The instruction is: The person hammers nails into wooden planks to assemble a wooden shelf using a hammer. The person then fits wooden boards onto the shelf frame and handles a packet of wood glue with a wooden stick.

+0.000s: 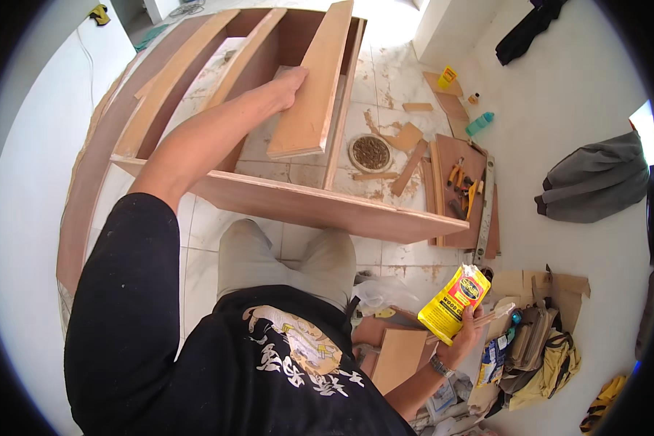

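Observation:
My left hand [291, 86] is closed on the edge of a plywood board [314, 91], which lies tilted across the upper part of an open wooden cabinet frame [334, 207]. The fingers on the board's far side are hidden. Down at the right, my right hand [470, 333] grips a yellow glue packet [450, 304] with a torn, whitish top. A thin stick [495, 312] with a pale, smeared tip also sticks out of this hand. The packet is held upright but leaning, apart from the frame.
On the tiled floor beyond the frame stands a round tub [370, 152] of brown bits, among wood offcuts and shavings. Pliers and other tools [461, 182] rest on a board, beside a long metal level [485, 211]. A teal bottle [479, 123] and bags [534, 349] lie along the right wall.

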A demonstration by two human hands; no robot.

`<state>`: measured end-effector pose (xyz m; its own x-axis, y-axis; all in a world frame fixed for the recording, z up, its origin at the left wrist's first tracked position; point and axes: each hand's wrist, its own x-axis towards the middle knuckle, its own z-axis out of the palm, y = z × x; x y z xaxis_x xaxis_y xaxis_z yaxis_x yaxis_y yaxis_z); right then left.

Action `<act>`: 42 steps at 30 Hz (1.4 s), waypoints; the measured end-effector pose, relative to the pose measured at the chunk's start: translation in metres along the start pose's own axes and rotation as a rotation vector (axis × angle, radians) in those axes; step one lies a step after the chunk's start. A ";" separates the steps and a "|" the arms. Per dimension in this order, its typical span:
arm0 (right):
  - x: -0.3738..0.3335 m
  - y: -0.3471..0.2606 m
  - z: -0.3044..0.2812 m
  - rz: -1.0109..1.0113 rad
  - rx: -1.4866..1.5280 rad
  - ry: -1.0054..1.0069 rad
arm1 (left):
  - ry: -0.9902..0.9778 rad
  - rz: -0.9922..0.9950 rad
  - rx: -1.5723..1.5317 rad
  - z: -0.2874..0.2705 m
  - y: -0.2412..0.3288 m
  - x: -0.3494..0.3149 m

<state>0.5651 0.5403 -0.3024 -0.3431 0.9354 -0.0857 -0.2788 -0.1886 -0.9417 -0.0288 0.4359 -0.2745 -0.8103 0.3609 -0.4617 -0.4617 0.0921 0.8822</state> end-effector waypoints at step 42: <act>-0.034 -0.012 0.164 0.417 0.177 -0.789 | 1.075 0.138 0.698 -0.296 -0.390 -0.448</act>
<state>0.4332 0.4615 -0.2351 -0.9433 0.3169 -0.0991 -0.1058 -0.5697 -0.8150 0.4078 -0.0367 -0.4391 -0.8688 -0.4884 0.0820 -0.3303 0.6948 0.6388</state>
